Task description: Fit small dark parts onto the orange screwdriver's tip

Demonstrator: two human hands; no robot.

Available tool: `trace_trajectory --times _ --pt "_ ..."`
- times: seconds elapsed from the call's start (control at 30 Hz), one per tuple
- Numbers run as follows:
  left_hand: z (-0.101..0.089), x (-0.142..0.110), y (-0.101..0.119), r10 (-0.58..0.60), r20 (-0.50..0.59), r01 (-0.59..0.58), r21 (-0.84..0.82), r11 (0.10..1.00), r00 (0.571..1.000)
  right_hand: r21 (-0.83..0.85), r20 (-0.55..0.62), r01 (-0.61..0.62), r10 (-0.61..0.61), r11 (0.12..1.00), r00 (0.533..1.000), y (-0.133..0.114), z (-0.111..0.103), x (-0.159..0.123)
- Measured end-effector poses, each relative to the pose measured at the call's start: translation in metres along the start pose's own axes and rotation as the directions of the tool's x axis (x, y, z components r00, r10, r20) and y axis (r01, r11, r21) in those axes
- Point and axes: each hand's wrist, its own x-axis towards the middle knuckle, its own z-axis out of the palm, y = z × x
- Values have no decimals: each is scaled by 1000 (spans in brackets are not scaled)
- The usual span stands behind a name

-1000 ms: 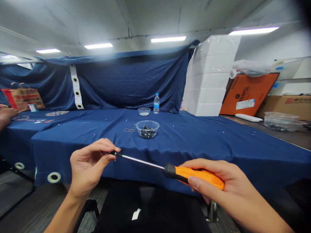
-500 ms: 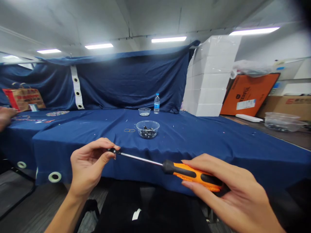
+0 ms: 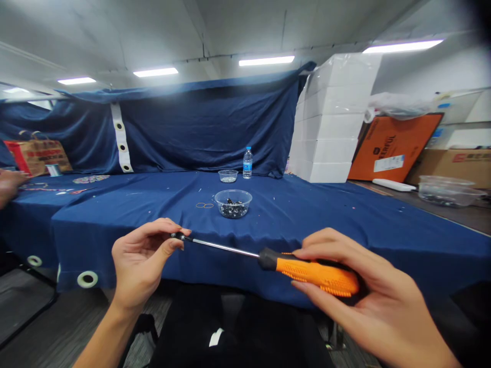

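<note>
My left hand (image 3: 141, 263) pinches a small black part (image 3: 178, 236) with a bit of metal showing, between thumb and fingertips; its exact kind is too small to tell. An orange and black screwdriver (image 3: 318, 273) is gripped at the handle by my right hand (image 3: 368, 291). Its steel shaft slopes up to the left, and the tip meets the small black part. Beyond my hands, on the blue cloth, stands a clear plastic bowl (image 3: 233, 197) with many small black and shiny pieces (image 3: 232, 209) in it.
Behind the bowl are a smaller clear bowl (image 3: 227, 176) and a water bottle (image 3: 247, 163). Thin rings (image 3: 204, 205) lie on the blue table cloth (image 3: 153, 191). White boxes (image 3: 333, 122) and an orange box (image 3: 395, 145) stand right. Another person's hand (image 3: 11, 185) shows far left.
The screwdriver handle has turned in my right hand, showing a plainer orange side now, and my right fingers have shifted on it. My left hand stays nearly still.
</note>
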Motion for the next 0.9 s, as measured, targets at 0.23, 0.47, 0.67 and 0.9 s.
trace_trajectory --times 0.23,0.47,0.67,0.9 --pt "5 1 3 37 75 -36 -12 999 997 -1 93 -248 247 969 965 -5 -8 4" --pt "6 0 2 41 52 -42 13 999 998 22 105 -103 100 994 989 4 -10 2" --pt "4 0 3 29 34 -29 18 999 999 -43 12 1 -1 999 1000 -3 -6 1" --pt "5 0 4 26 42 -26 0 1000 999 39 266 -422 398 906 878 -1 -9 0"
